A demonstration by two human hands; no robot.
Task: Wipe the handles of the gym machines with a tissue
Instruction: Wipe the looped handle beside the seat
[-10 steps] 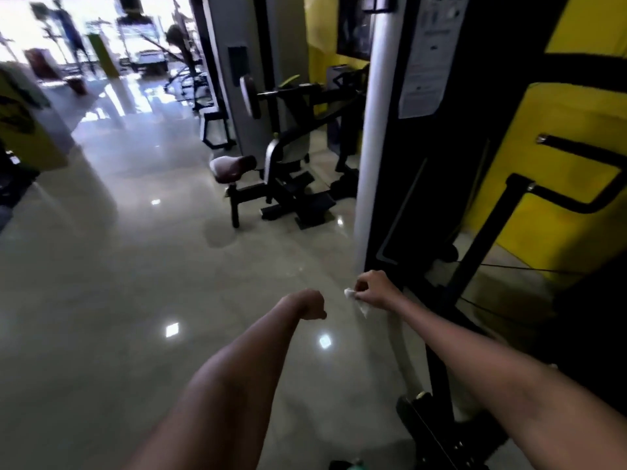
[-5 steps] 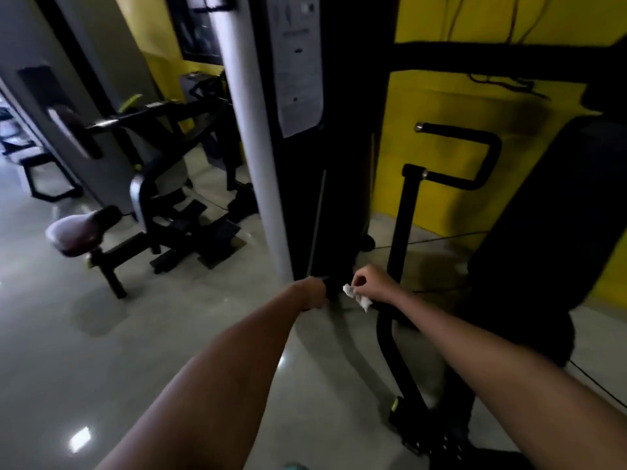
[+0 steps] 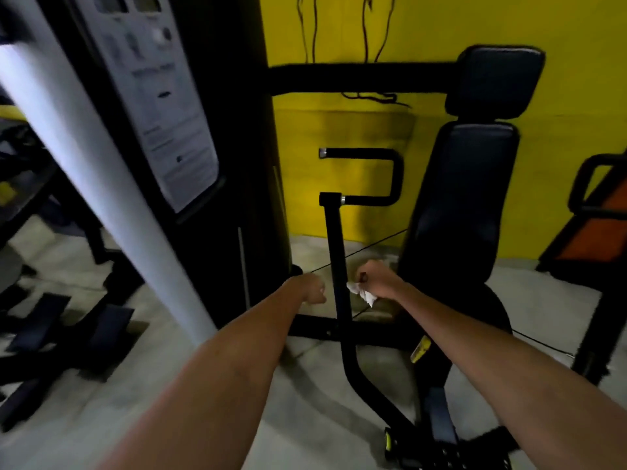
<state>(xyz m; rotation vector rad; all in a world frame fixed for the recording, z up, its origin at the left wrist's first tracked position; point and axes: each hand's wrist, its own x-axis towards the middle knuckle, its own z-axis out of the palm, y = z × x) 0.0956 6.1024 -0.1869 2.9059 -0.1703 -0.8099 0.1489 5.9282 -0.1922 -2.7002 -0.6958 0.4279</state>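
Both hands are out in front, apart, one each side of the black upright lever arm [image 3: 334, 252] of a seated gym machine. Right hand [image 3: 376, 279] is curled round a crumpled white tissue [image 3: 361, 292], which hangs from the fist just beside the lever arm; contact with the metal can't be told. Left hand [image 3: 310, 289] is a closed fist with nothing visible in it, near the lever arm on the other side, not gripping it.

Handle [image 3: 366, 174] is the black U-shaped bar at the top of the lever arm, well above both hands, in front of the yellow wall [image 3: 339, 25]. Neither hand nor tissue is on it. Its grips look dull black; whether they have been wiped can't be judged from here.

Progress, as a judgement: this handle's wipe looks not started, hands are low on the lever arm rather than up at the grips. Left to do here: bring the tissue up to the handle and rub along both bars of the U. Any matching handle on the far side of the black seat back [image 3: 464, 205] is hidden.

More machines sit around: white column [image 3: 101, 184] with placard [image 3: 159, 96] at left, an orange-panelled frame [image 3: 597, 228] at right. Their handles don't show, so how much of the gym is done is unknown.
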